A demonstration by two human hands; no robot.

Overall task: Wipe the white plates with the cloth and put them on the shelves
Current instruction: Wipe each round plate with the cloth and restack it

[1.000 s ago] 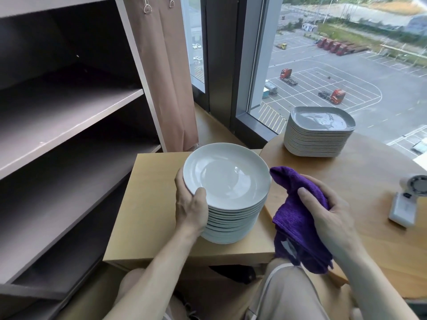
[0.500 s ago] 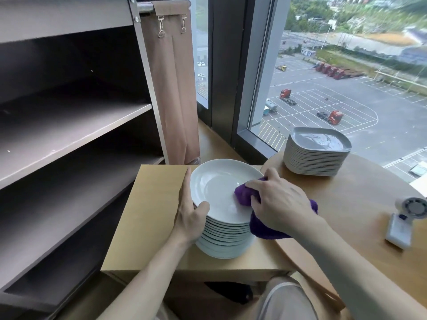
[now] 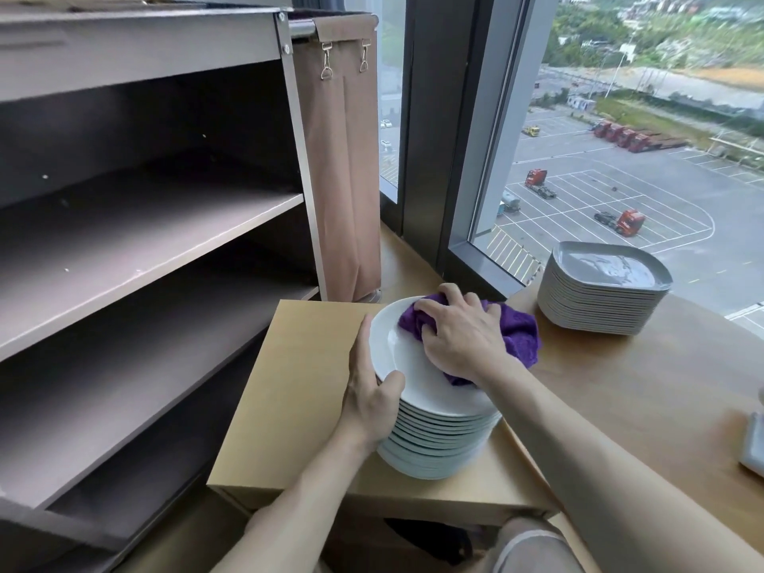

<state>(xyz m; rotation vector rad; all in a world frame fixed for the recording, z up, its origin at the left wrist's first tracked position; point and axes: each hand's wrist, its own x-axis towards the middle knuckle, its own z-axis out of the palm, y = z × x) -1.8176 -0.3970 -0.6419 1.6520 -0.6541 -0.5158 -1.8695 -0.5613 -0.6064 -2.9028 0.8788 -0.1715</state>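
A stack of round white plates (image 3: 438,440) stands on a small light-wood table (image 3: 297,386). My left hand (image 3: 370,401) grips the left rim of the top plate (image 3: 392,353), thumb on its upper face. My right hand (image 3: 459,335) presses a bunched purple cloth (image 3: 519,330) onto the far part of that plate, fingers curled over the cloth. To the left stands the dark shelf unit (image 3: 157,237) with bare shelves.
A second stack of grey squarish plates (image 3: 599,291) sits on the round wooden table (image 3: 645,386) by the window. A brown fabric bag (image 3: 343,171) hangs on the shelf unit's right side. A white device (image 3: 754,444) lies at the right edge.
My right hand carried the purple cloth from beside the stack onto the top plate and moved it toward the plate's far side. My left hand kept its hold on the rim.
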